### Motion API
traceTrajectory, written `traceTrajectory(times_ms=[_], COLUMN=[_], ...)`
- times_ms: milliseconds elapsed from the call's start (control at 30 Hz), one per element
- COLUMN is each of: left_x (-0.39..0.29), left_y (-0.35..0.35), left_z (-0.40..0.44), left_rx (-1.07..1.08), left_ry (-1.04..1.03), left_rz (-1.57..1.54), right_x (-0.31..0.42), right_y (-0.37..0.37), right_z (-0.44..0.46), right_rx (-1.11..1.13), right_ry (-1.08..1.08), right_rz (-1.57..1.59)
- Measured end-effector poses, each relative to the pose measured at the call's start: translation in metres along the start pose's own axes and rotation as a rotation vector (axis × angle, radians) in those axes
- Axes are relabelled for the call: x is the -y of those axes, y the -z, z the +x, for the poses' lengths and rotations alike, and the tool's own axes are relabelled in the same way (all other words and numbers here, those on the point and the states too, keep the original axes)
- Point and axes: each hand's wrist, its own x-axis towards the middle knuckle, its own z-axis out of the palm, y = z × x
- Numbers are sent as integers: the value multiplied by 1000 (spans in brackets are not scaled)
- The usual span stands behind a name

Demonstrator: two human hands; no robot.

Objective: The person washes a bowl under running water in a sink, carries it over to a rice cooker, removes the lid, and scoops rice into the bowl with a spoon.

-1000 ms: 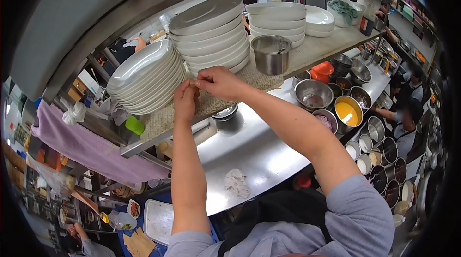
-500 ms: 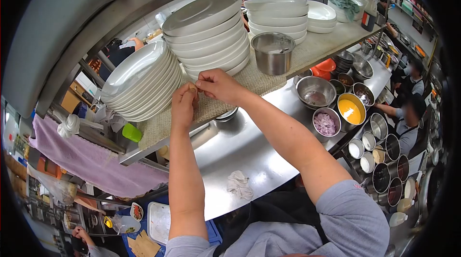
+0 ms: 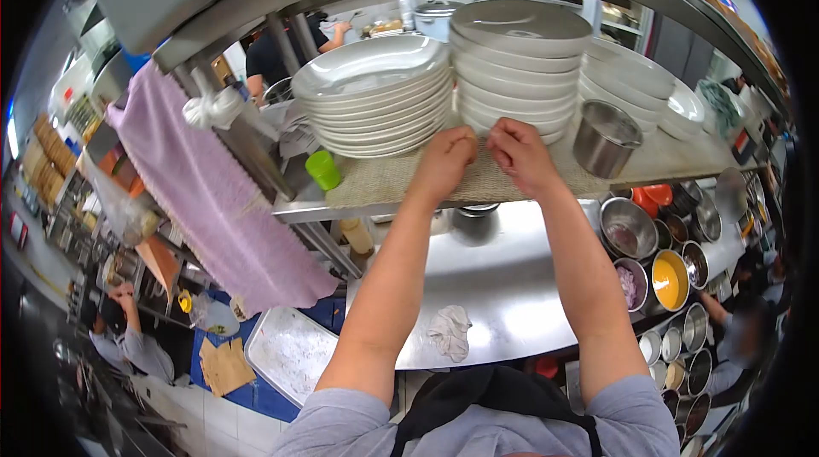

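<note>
My left hand (image 3: 447, 163) is closed, knuckles up, over the front edge of the shelf, just in front of a stack of oval white plates (image 3: 375, 90). A little apart from it, my right hand (image 3: 520, 155) has its fingers curled inward in front of a stack of round white dishes (image 3: 517, 73). Whatever either hand may hold is hidden. To the right of my right hand stands a steel pot (image 3: 607, 138). Beneath both hands lies a woven beige mat (image 3: 384, 180) along the shelf.
A green cup (image 3: 323, 170) stands at the shelf's left end, near a hanging purple towel (image 3: 230, 201). Below, a crumpled cloth (image 3: 450, 332) lies on the steel counter (image 3: 503, 286). Bowls with orange liquid (image 3: 670, 279) and chopped onion (image 3: 628, 286) sit right. Other people work nearby.
My hands, touching each other before, are now apart with a small gap between them. The view has turned left, so the plates and pot appear farther right.
</note>
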Motion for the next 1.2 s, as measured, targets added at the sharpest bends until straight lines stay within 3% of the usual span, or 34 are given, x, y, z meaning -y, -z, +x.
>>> traceTrajectory(times_ms=[667,1200], left_x=[-8,-2], left_y=[2,2], left_z=[-1,2], left_rx=[22,1], left_ry=[16,10], left_rz=[6,-69], right_x=[-2,-6], right_y=[-1,0], right_z=[-1,-2], right_rx=[-41,80], right_ry=[27,86], right_rz=[28,-69])
